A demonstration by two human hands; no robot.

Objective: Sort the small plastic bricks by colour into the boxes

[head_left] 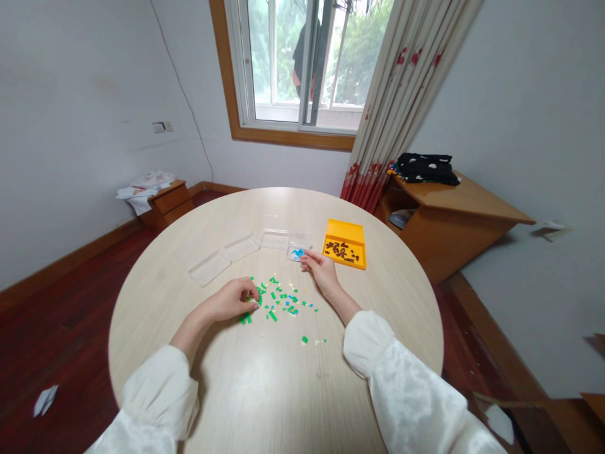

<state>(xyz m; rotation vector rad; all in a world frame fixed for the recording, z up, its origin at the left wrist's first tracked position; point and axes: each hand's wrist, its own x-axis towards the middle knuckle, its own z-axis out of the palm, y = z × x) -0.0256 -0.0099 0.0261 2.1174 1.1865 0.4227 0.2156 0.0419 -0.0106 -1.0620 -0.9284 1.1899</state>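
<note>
Small toy building bricks (273,295), mostly green with some blue, cream and yellow ones, lie scattered over the middle of the round table. My left hand (232,299) rests at the left side of this pile, its fingers curled down with thumb and fingertips close together. Whatever sits between them is too small to make out. At the near edge of a clear plastic box (289,256) is my right hand (322,271), its thumb and fingers pinched together. Blue bricks (297,253) lie inside that box beside the fingertips. Any piece in the pinch is not distinguishable.
An orange lidded case (345,228) stands open at the right, holding dark brown pieces (341,250). More clear trays (209,269) form an arc at the back left of the round table (265,391). Near the front lie a few stray bricks (305,340).
</note>
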